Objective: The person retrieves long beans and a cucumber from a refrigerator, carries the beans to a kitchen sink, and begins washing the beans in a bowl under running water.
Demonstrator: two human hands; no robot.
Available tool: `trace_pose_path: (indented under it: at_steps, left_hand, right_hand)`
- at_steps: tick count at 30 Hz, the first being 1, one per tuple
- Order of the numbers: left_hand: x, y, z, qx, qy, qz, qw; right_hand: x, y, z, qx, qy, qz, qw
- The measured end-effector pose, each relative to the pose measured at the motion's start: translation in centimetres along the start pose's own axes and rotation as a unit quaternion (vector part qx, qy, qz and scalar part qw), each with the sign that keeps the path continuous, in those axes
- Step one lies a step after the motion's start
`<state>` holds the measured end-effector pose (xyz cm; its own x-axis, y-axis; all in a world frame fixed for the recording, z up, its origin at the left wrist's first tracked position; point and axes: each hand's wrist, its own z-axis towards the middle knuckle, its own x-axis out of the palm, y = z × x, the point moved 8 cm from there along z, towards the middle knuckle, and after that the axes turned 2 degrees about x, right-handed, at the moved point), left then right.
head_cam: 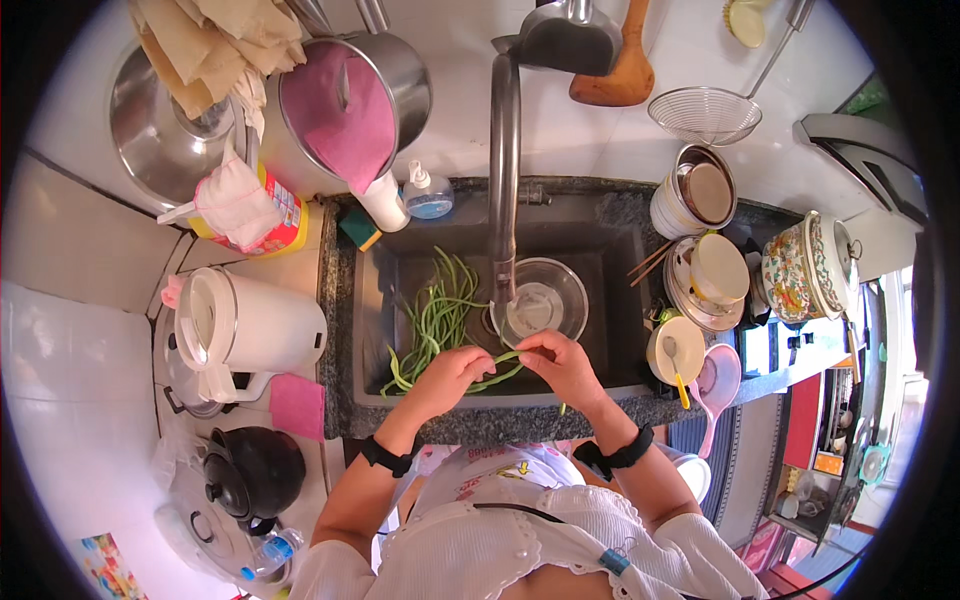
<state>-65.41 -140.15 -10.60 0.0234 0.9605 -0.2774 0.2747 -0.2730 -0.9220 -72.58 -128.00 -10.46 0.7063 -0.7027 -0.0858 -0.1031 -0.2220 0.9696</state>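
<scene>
Over the front of the dark sink (615, 300), my left hand (454, 379) and my right hand (561, 367) pinch a long green bean (507, 358) that spans the short gap between them. Another bean curves just below it, near my left fingers. A loose heap of long green beans (439, 311) lies in the left part of the sink. Right of the heap, beneath the tap (505, 172), stands a clear round bowl (566, 292); my right fingertips are close to its front rim. A small bean piece (562, 409) shows at the sink's front edge.
Stacked plates (724, 319), a cream bowl (677, 349) with a spoon and a pink ladle (716, 375) crowd the right counter. A sponge (360, 229) and a soap bottle (428, 196) stand behind left. A white electric kettle (274, 319) and a black pot (259, 472) occupy the left.
</scene>
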Motion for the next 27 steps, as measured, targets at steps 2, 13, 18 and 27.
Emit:
trace_pose_path:
  at_steps: [2, 13, 18, 27]
  left_hand:
    - [0.1, 0.8, 0.0, 0.001, -0.002, -0.074, 0.997]
    - [-0.7, 1.4, -1.3, -0.049, -0.100, -0.225, 0.968]
    - [-1.5, 2.6, -0.8, -0.120, -0.127, -0.157, 0.972]
    - [1.2, -4.0, 0.5, 0.068, 0.012, 0.266, 0.961]
  right_hand:
    - [0.1, 0.9, 0.1, -0.054, -0.018, -0.031, 0.998]
    - [1.7, -0.9, 0.9, 0.079, -0.002, 0.234, 0.969]
    - [1.2, -2.1, 0.6, 0.064, 0.037, 0.131, 0.989]
    - [0.6, 2.7, -0.7, -0.032, 0.029, -0.257, 0.965]
